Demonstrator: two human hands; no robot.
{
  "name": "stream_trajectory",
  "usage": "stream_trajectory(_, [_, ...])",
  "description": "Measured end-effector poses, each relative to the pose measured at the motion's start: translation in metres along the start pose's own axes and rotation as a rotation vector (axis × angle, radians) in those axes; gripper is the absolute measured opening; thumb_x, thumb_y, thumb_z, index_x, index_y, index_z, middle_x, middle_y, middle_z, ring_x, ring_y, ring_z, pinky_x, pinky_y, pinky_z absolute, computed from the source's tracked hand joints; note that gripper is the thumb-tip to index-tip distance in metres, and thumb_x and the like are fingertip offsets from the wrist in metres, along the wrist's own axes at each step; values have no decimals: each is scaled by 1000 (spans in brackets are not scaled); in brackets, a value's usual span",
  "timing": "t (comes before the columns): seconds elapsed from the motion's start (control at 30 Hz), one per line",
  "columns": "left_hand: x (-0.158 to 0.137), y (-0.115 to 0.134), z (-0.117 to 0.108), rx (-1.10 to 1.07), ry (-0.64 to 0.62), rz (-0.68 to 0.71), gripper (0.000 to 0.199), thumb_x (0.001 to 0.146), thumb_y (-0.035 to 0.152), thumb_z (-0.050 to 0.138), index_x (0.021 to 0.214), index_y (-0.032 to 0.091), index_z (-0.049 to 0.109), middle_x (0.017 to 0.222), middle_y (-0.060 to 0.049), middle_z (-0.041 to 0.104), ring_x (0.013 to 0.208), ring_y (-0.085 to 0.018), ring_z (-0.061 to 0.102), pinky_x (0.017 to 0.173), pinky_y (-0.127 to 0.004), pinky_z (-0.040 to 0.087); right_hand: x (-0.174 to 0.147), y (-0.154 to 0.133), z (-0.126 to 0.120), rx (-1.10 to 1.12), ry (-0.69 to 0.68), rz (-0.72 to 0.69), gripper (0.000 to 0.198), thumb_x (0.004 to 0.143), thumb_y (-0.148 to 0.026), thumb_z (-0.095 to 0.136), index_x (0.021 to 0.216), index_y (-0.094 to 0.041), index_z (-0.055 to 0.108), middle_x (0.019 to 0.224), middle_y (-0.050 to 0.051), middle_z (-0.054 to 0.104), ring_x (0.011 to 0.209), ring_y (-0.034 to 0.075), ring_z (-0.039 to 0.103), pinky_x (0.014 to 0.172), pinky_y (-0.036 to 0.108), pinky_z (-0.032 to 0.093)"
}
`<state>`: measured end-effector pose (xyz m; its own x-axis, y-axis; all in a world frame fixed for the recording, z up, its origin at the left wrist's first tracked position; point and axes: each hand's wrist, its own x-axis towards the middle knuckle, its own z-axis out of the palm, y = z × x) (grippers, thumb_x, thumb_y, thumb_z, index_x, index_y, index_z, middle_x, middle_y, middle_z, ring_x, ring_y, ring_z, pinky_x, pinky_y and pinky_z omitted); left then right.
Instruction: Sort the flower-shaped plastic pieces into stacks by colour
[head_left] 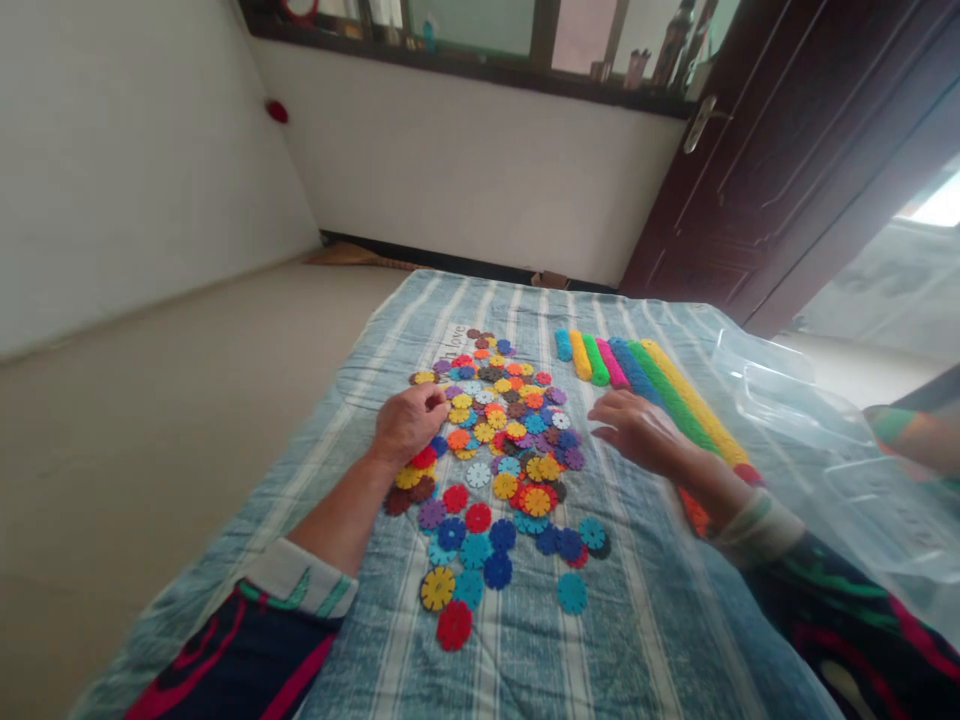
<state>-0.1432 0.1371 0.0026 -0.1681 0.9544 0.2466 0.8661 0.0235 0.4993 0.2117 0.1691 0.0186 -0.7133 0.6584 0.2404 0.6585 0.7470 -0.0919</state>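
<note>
Many notched plastic discs (478, 475) in mixed colours lie spread and overlapping on the striped cloth. My left hand (411, 420) is at the left edge of this spread, thumb and forefinger pinched together beside yellow and purple discs. Whatever is between those fingertips, if anything, is too small to make out. To the right of the discs hovers my right hand (637, 428), slightly blurred, its fingers stretched out with nothing visible in them. Long single-colour rods (675, 400), apparently stacked discs, lie side by side just beyond it. An orange rod (694, 512) shows partly under my right wrist.
Clear plastic containers (802, 405) stand at the right edge of the cloth-covered surface (315, 520). A person's arm (919, 435) reaches in beside them. Beyond are a wall, a window ledge (465, 60) with bottles, and a dark red door (757, 150).
</note>
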Motion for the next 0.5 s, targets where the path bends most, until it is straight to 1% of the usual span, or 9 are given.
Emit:
stream_trajectory(0.07, [-2, 0, 1, -1, -4, 2, 19, 76, 36, 51, 73, 22, 62, 74, -3, 69, 70, -18, 64, 68, -27, 46, 9, -30, 1, 48, 1, -108, 11, 94, -18, 60, 97, -19, 70, 96, 9, 66, 93, 22, 59, 83, 35, 46])
stream_trajectory(0.1, [-2, 0, 1, 0, -5, 3, 18, 76, 36, 51, 73, 22, 62, 75, -3, 69, 70, -18, 64, 68, -27, 45, 14, -47, 2, 70, 10, -147, 13, 96, -17, 56, 96, -19, 70, 93, 8, 65, 90, 21, 58, 80, 34, 45])
stream_trajectory(0.17, [-3, 0, 2, 1, 0, 5, 18, 77, 34, 50, 74, 21, 62, 75, -3, 70, 70, -18, 63, 68, -27, 45, 25, -81, 4, 98, -3, -226, 20, 98, -16, 52, 86, -18, 68, 85, 6, 61, 83, 19, 54, 74, 32, 43])
stream_trajectory(0.23, [-4, -1, 3, -1, 4, 3, 17, 78, 34, 51, 75, 21, 62, 76, -3, 70, 69, -18, 63, 68, -27, 45, 36, -112, 7, 135, -11, -292, 21, 98, -17, 54, 81, -18, 66, 85, 5, 61, 82, 18, 53, 74, 31, 42])
stream_trajectory(0.3, [-5, -1, 3, -8, 1, 3, 17, 78, 33, 51, 76, 21, 63, 76, -4, 70, 69, -18, 63, 69, -26, 45, 47, -138, 12, 136, -13, -322, 22, 97, -19, 57, 77, -18, 65, 86, 5, 61, 83, 18, 53, 75, 30, 42])
stream_trajectory(0.37, [-5, -1, 4, -11, -5, 5, 16, 78, 32, 52, 75, 21, 62, 76, -3, 70, 69, -17, 62, 69, -26, 45, 58, -160, 19, 128, -15, -318, 22, 97, -20, 59, 76, -18, 66, 87, 6, 62, 84, 19, 53, 75, 30, 42])
stream_trajectory(0.43, [-5, 0, 4, -8, -8, 1, 15, 79, 32, 52, 75, 21, 62, 75, -3, 70, 70, -17, 62, 68, -26, 45, 67, -178, 27, 124, -21, -298, 18, 95, -26, 64, 80, -17, 68, 90, 7, 63, 90, 22, 53, 78, 32, 44])
stream_trajectory(0.5, [-5, 0, 5, 1, -10, -9, 15, 79, 31, 52, 75, 21, 62, 74, -2, 70, 69, -17, 62, 67, -25, 44, 74, -191, 35, 108, -24, -260, 19, 93, -33, 67, 85, -16, 70, 91, 9, 63, 93, 24, 53, 82, 35, 45])
